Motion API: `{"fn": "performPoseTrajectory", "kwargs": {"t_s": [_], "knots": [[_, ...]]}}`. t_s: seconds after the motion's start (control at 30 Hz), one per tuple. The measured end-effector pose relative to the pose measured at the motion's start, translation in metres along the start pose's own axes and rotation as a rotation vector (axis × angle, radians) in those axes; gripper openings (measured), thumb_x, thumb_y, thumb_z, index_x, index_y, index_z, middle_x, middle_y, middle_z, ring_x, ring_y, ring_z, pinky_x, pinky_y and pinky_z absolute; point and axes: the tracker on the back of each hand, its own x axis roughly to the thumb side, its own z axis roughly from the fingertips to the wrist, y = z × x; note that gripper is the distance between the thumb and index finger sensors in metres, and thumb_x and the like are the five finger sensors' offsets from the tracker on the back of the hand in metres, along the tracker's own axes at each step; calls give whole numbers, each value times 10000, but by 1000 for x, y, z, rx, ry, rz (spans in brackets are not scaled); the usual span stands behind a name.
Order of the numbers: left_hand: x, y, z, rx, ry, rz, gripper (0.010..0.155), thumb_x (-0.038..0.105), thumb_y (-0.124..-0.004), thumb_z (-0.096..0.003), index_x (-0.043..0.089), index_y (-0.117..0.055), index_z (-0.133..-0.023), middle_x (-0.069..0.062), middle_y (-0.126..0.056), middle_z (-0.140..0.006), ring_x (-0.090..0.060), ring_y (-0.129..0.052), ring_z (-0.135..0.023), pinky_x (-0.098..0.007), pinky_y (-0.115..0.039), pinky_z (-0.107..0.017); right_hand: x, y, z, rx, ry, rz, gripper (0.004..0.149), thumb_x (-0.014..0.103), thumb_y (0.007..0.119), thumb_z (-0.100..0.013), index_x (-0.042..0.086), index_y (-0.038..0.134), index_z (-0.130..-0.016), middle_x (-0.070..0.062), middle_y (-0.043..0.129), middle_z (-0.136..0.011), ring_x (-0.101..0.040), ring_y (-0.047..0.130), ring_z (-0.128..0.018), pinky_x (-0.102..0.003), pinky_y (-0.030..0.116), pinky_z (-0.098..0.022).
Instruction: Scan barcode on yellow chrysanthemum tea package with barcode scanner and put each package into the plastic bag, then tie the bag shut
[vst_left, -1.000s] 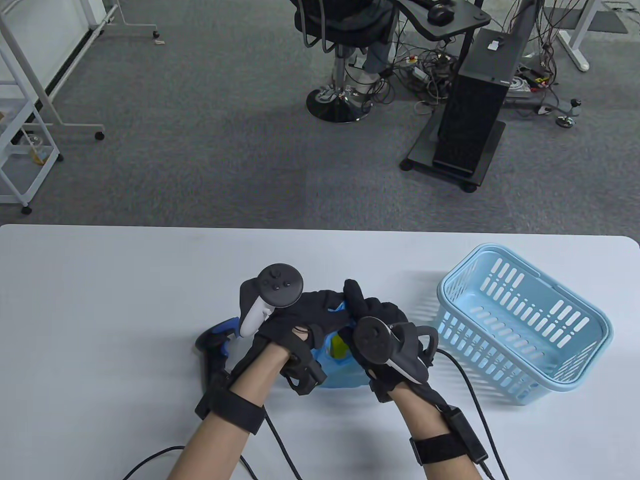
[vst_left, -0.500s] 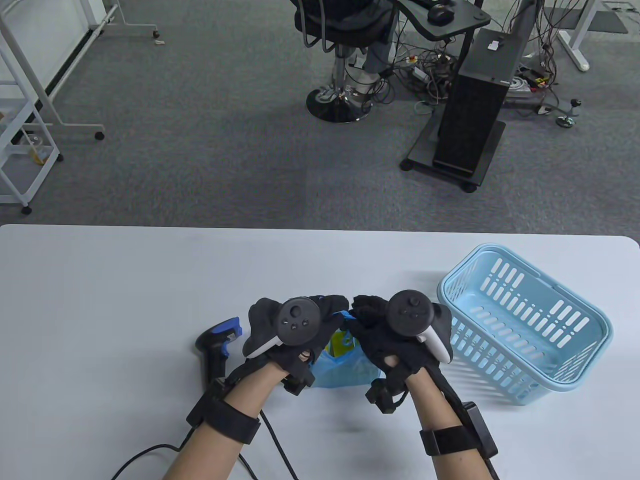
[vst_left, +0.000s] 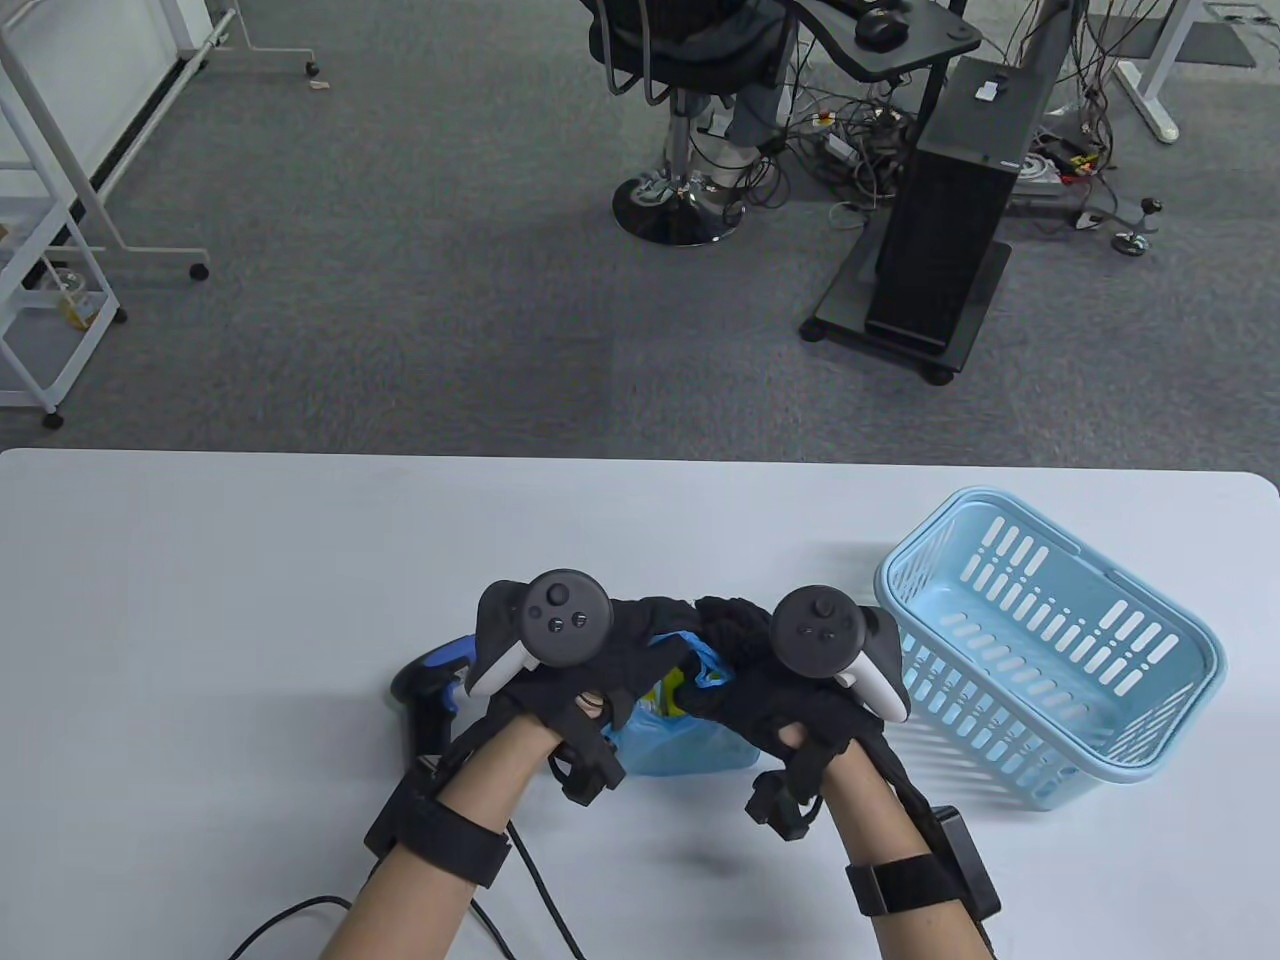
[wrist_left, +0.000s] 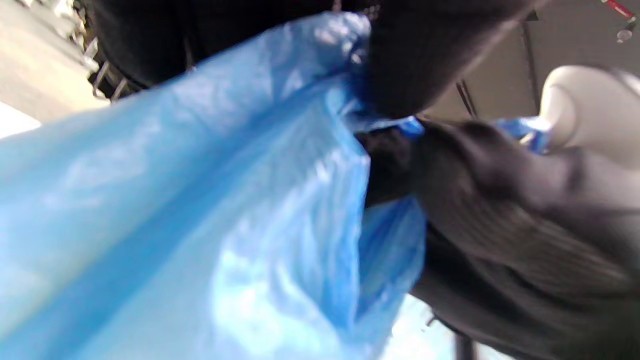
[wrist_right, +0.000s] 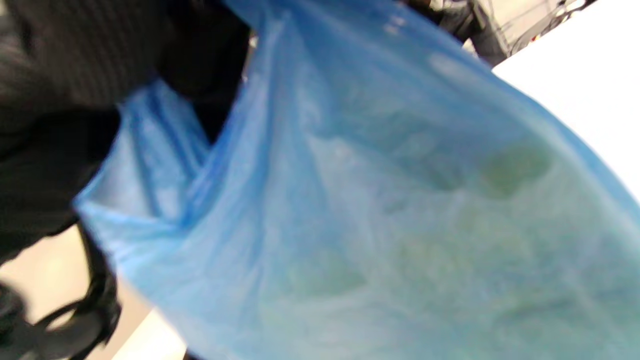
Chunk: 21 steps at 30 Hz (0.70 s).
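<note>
A blue plastic bag (vst_left: 690, 745) sits on the white table (vst_left: 250, 560) near its front edge, between my two hands. Yellow tea packages (vst_left: 668, 695) show through its open top and as greenish shapes (wrist_right: 510, 172) in the right wrist view. My left hand (vst_left: 625, 655) grips the bag's left handle (wrist_left: 350, 65) with curled fingers. My right hand (vst_left: 735, 640) grips the right handle, its fingers meeting the left hand's over the bag's mouth. The blue-and-black barcode scanner (vst_left: 432, 690) lies on the table just left of my left wrist.
A light blue plastic basket (vst_left: 1050, 650) stands to the right of my right hand, with nothing visible in it. Cables (vst_left: 300, 915) run off the table's front edge. Beyond the table's far edge are carpet, an office chair (vst_left: 680, 120) and a black computer tower (vst_left: 950, 200).
Both hands turned over the bag's mouth and now hold its handles, fingers together. The left hand shifted slightly left, hiding more of the scanner. The bag's top is more gathered.
</note>
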Motion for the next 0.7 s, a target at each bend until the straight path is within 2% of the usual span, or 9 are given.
{"fn": "performPoseTrajectory", "kwargs": {"t_s": [0.07,0.1,0.2,0.27,0.4,0.5,0.6,0.7], "knots": [[-2,1,2,12,-20,49,560,492,-752,-506,151,-888,-929,-110,-1027,-797,-362,-992,-774,-591,-729,-583,-3,0,1,-32,-3,-36,496,543,690,-360,219,874,-687,-128,563,-1073,-424,442,-1029,-709,348,-690],[-3,2,3,9,-15,60,566,489,-745,-509,143,-883,-935,-120,-1020,-807,-373,-982,-782,-596,-722,-584,-5,0,2,-59,2,-56,524,544,642,-377,218,885,-707,-133,581,-1066,-428,456,-1024,-704,366,-688],[-5,3,7,30,16,-18,573,474,-748,-508,114,-876,-935,-146,-1014,-807,-392,-971,-785,-603,-711,-589,-9,0,5,-118,19,-63,600,506,580,-399,220,870,-840,-156,605,-1059,-445,504,-1003,-690,409,-686],[-6,4,11,51,48,-118,561,458,-738,-513,115,-877,-935,-146,-1009,-812,-395,-963,-794,-608,-699,-599,-12,-3,9,-162,29,-1,608,497,574,-405,252,829,-899,-139,635,-1050,-427,577,-984,-645,512,-683],[-13,-2,15,71,99,-337,471,453,-686,-519,174,-919,-817,-51,-1050,-639,-294,-1047,-605,-522,-794,-501,-16,-10,18,-310,37,86,518,457,624,-399,248,912,-777,-86,778,-943,-363,742,-891,-565,648,-634],[-19,-10,19,88,128,-424,466,484,-618,-515,208,-909,-753,7,-1019,-551,-233,-1042,-512,-489,-812,-462,-19,-14,28,-413,77,235,467,444,632,-395,236,942,-675,-30,890,-747,-277,879,-709,-474,763,-528],[-31,-16,25,108,154,-400,471,498,-580,-512,223,-907,-709,35,-998,-492,-197,-1031,-452,-474,-819,-437,-27,-12,37,-380,148,302,464,460,615,-401,231,951,-625,-3,916,-649,-234,918,-599,-415,805,-450],[-42,-21,32,116,182,-348,481,507,-563,-505,227,-913,-682,44,-993,-465,-188,-1026,-430,-472,-820,-429,-43,-10,40,-342,224,209,465,464,618,-400,217,967,-584,-8,931,-594,-224,931,-538,-399,815,-402]]}}
